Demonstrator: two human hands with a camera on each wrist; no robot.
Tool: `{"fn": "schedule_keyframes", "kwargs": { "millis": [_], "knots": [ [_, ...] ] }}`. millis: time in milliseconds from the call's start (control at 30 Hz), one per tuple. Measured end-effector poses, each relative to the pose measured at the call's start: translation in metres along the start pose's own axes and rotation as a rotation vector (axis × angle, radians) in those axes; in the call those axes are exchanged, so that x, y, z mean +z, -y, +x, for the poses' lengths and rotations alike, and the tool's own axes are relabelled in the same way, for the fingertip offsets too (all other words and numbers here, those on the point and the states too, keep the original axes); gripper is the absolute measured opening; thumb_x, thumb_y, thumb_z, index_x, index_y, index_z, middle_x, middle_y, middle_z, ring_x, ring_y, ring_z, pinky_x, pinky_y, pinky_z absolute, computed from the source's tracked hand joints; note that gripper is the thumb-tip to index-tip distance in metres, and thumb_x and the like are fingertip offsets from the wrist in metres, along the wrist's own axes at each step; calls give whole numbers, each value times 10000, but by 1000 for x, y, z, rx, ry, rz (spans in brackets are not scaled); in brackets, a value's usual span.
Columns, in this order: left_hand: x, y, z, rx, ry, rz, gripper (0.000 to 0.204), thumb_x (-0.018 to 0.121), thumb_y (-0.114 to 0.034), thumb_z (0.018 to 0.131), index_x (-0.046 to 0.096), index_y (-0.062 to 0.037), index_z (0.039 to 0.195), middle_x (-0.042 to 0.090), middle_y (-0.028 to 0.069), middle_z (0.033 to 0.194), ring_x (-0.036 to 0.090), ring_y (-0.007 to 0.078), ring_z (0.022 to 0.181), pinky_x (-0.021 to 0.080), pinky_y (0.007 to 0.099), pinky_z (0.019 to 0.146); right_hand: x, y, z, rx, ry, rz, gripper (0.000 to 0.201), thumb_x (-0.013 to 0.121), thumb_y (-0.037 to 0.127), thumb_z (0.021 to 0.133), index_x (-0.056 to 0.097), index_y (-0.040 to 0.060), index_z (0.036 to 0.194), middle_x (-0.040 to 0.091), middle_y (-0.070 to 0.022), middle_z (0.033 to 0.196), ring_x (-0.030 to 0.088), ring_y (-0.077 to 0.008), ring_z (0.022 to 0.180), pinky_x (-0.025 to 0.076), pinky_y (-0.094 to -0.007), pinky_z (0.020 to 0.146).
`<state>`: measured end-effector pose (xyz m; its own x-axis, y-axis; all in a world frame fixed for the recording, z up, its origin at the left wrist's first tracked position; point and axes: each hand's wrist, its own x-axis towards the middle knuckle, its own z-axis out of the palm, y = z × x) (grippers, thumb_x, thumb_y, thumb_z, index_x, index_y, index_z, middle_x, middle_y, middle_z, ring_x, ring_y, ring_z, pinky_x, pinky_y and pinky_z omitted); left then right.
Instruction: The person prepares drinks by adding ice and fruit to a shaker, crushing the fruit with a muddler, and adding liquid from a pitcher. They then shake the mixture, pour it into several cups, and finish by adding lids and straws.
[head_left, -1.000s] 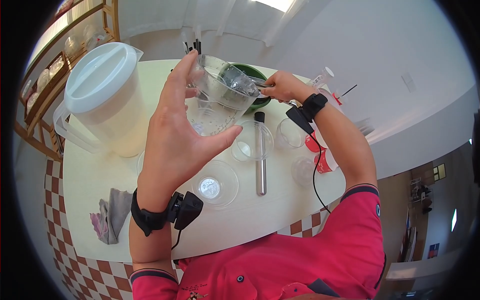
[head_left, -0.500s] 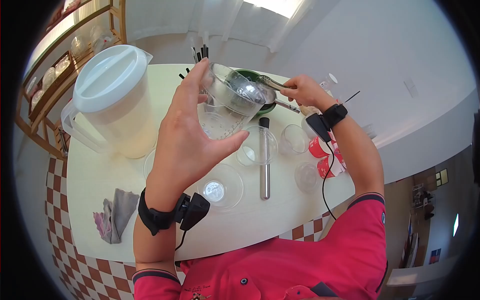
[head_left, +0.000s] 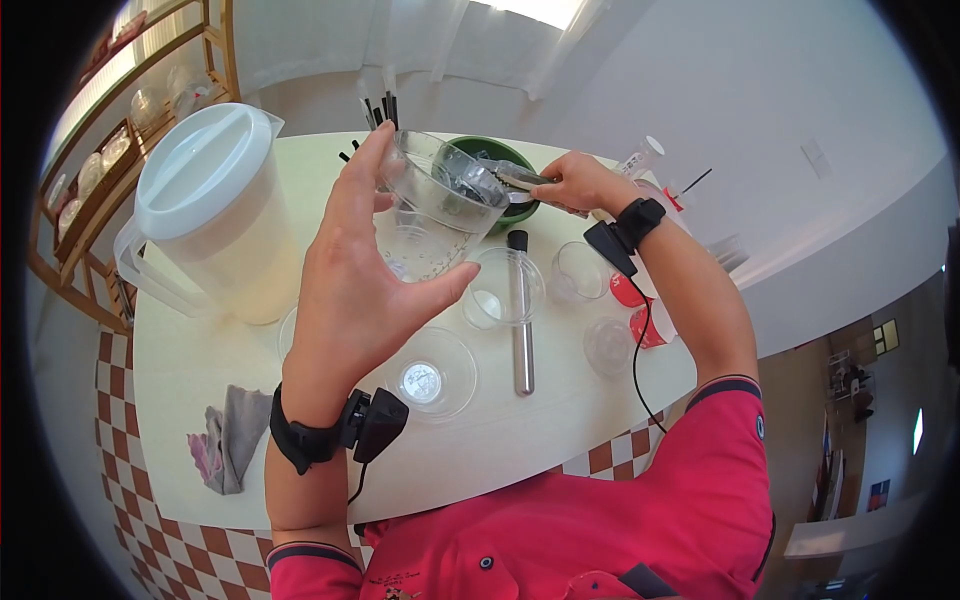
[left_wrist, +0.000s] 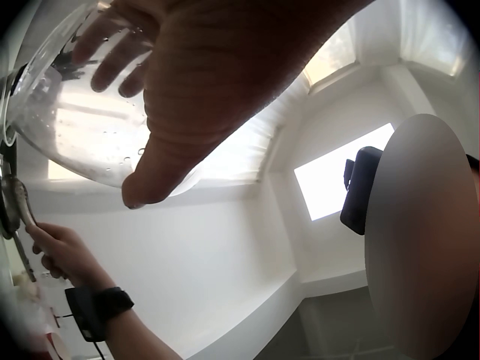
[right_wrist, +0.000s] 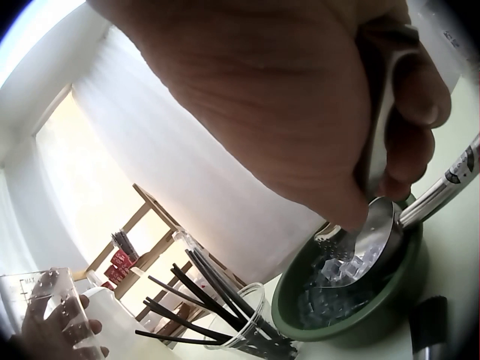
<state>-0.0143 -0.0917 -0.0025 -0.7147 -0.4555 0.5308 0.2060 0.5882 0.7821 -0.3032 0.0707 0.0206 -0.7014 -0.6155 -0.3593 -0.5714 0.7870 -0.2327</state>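
Note:
In the head view my left hand (head_left: 345,260) grips a clear plastic measuring cup (head_left: 435,225), thumb on the near side and fingers round the far side. The cup is tilted and wet with droplets, its rim overlapping the green bowl (head_left: 528,158). My right hand (head_left: 585,183) holds metal tongs (head_left: 522,177) at the bowl's near-right side. In the right wrist view the tongs' handle (right_wrist: 381,135) lies in the fingers, pointing down into the bowl. Ice cubes (right_wrist: 334,289) fill the bowl, and a metal ladle (right_wrist: 384,232) leans there, its handle sticking out over the rim.
A large lidded pitcher (head_left: 215,220) stands at the left. Black straws (right_wrist: 217,300) stand in a clear cup beside the bowl. Clear cups (head_left: 580,270), a metal muddler (head_left: 523,340) and red-and-white cups (head_left: 652,325) are nearer me. A grey cloth (head_left: 238,440) lies front left.
My right hand with the tongs first shifts right, away from the bowl, then comes back left and lower toward it. The left hand keeps hold of the measuring cup.

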Motion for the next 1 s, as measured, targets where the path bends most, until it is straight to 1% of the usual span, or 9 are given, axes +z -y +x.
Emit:
{"fn": "schedule_keyframes", "kwargs": {
  "millis": [100,200,300,400,600,700,800,900,1000],
  "knots": [
    [-1,2,1,23,-13,5,1103,899,-260,644,299,-147,1562,570,186,1394,609,345,1234,510,466,955,5,2,8,25,1,-17,354,695,348,901,757,2,943,659,-86,642,616,-160,533,495,-309,509],
    [-3,2,1,22,-19,2,1100,898,-262,644,303,-148,1561,570,183,1394,609,345,1233,511,464,955,12,0,14,-20,-43,-22,360,696,346,899,752,-5,960,662,-88,643,619,-169,531,506,-318,519],
    [-4,2,2,22,-24,-3,1094,896,-263,646,306,-146,1560,567,180,1398,611,343,1227,512,461,955,9,9,9,-39,-49,-64,342,675,323,928,736,-13,918,609,-55,596,565,-138,496,465,-307,477],
    [-6,-2,1,-11,-16,-15,1090,894,-260,648,308,-141,1558,568,176,1397,612,336,1220,513,457,955,8,2,19,-80,-42,-88,337,670,312,926,738,-17,910,605,-54,586,565,-143,493,463,-306,487],
    [-7,-7,0,-53,-7,-15,1088,893,-246,643,313,-133,1556,570,174,1392,610,327,1215,512,452,957,8,9,22,-51,7,-11,314,676,279,917,719,-19,828,585,-42,565,550,-137,481,445,-293,481],
    [-7,-7,0,-57,-8,-18,1088,893,-244,642,313,-133,1556,569,176,1391,610,327,1214,512,453,957,8,11,21,-40,11,6,302,672,258,922,708,-19,806,579,-40,560,543,-130,479,442,-292,480],
    [-7,-5,0,-35,-12,-18,1088,892,-248,643,313,-133,1556,570,176,1390,610,329,1216,512,456,956,10,7,21,-76,-7,25,288,665,239,928,715,-20,814,581,-37,565,538,-121,481,440,-290,479],
    [-7,-2,1,1,-23,-23,1089,893,-257,644,312,-136,1557,571,177,1390,609,332,1221,512,459,956,11,-1,27,-74,-16,13,299,690,271,909,738,-5,807,649,-73,620,607,-168,509,500,-316,511],
    [-6,0,1,18,-30,-20,1092,894,-265,644,310,-140,1557,572,179,1390,611,339,1222,515,464,954,11,-5,24,-67,-31,16,286,696,274,902,758,0,850,659,-66,638,618,-166,531,505,-318,523]
  ]
}}
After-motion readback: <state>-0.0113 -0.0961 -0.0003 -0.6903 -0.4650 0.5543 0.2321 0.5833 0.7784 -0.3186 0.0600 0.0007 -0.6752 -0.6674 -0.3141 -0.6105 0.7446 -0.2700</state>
